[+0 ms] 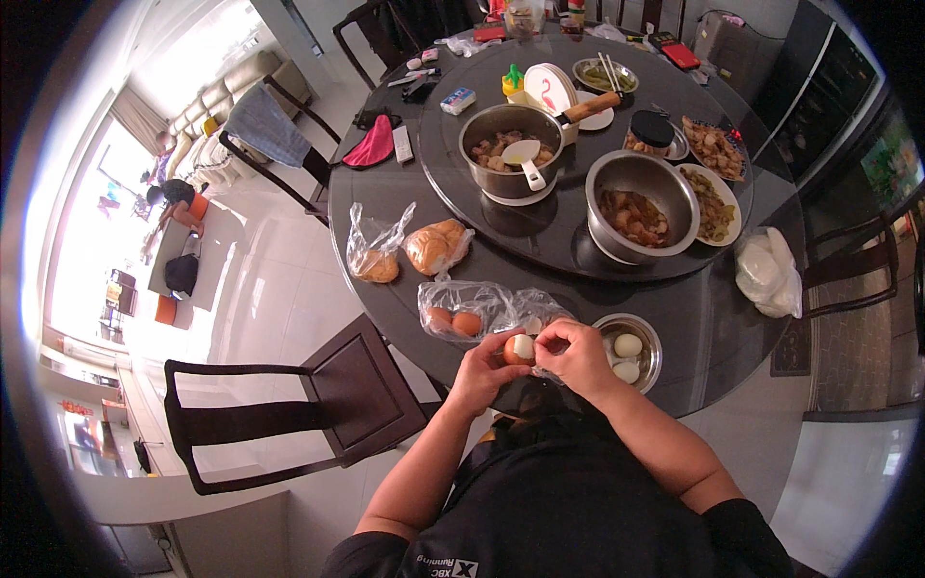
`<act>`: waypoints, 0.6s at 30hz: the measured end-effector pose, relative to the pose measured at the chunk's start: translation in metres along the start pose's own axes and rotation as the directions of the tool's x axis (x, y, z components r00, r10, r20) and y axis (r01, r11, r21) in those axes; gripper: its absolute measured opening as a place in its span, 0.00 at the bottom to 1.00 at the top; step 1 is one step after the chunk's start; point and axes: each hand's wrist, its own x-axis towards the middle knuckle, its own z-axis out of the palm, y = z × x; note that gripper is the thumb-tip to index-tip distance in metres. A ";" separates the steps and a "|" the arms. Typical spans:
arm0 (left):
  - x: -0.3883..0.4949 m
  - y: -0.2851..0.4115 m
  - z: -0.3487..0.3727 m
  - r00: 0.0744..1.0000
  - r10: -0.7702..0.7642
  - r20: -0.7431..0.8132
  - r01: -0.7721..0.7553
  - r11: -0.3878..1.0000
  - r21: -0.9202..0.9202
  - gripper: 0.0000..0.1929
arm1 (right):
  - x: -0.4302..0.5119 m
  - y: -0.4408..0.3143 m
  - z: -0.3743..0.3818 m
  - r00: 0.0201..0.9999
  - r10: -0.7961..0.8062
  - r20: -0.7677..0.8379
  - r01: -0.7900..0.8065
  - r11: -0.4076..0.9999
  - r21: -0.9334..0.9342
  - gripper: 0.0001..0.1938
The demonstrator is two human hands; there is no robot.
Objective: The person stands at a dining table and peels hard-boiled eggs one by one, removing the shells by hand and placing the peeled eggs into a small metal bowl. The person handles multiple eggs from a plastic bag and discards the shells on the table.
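A partly peeled brown egg [519, 350] sits in the fingers of my left hand [483, 370]; bare white shows on its upper right. My right hand [578, 355] is close against the egg's right side, thumb and fingertips drawn together. Whether a bit of shell is between them is too small to tell. Just beyond both hands lies a clear plastic bag [498, 302] with brown eggs [466, 324] inside. To the right of my right hand, a round metal bowl [654, 339] holds peeled white eggs [627, 345].
Bagged bread [433, 246] lies at the left. On the turntable [520, 235] stand a handled pot [506, 184] with a white ladle [524, 157], a deep metal bowl [636, 238] of food and several dishes. A white plastic bag [767, 274] rests at the right edge. A wooden chair [361, 390] stands left.
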 end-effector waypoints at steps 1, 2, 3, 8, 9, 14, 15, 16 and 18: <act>0.000 0.000 0.000 1.000 -0.007 -0.001 0.007 1.000 -0.003 0.30 | 0.000 0.000 0.000 1.000 -0.009 -0.007 0.009 0.999 -0.042 0.07; 0.000 0.000 0.000 1.000 -0.008 -0.004 0.008 1.000 -0.005 0.30 | 0.000 0.001 0.001 1.000 0.005 -0.018 -0.005 1.000 -0.019 0.06; 0.000 0.001 0.000 1.000 -0.024 0.008 0.024 0.999 -0.033 0.31 | -0.001 0.001 0.000 0.999 0.035 -0.023 -0.035 0.999 0.011 0.06; 0.002 0.001 -0.001 0.997 -0.021 0.071 0.042 0.950 -0.308 0.30 | 0.001 0.003 -0.006 0.956 0.287 0.050 -0.291 0.925 0.243 0.03; 0.002 0.001 -0.002 0.998 -0.013 0.065 0.033 0.951 -0.306 0.30 | 0.002 0.002 -0.006 0.966 0.253 0.056 -0.258 0.913 0.316 0.03; 0.005 -0.001 -0.003 0.998 0.041 0.040 -0.030 0.969 -0.244 0.27 | 0.003 -0.003 -0.008 0.957 0.270 0.109 -0.290 0.909 0.299 0.05; 0.004 -0.001 -0.003 0.999 0.037 0.024 -0.031 0.979 -0.202 0.26 | 0.003 -0.005 -0.009 0.961 0.252 0.117 -0.276 0.917 0.288 0.05; 0.004 -0.001 -0.002 0.999 0.034 0.009 -0.032 0.986 -0.161 0.25 | 0.002 -0.005 -0.010 0.956 0.259 0.136 -0.288 0.914 0.285 0.05; 0.005 -0.001 -0.001 0.999 0.032 -0.012 -0.033 0.993 -0.115 0.25 | 0.002 -0.005 -0.011 0.957 0.254 0.139 -0.283 0.923 0.261 0.05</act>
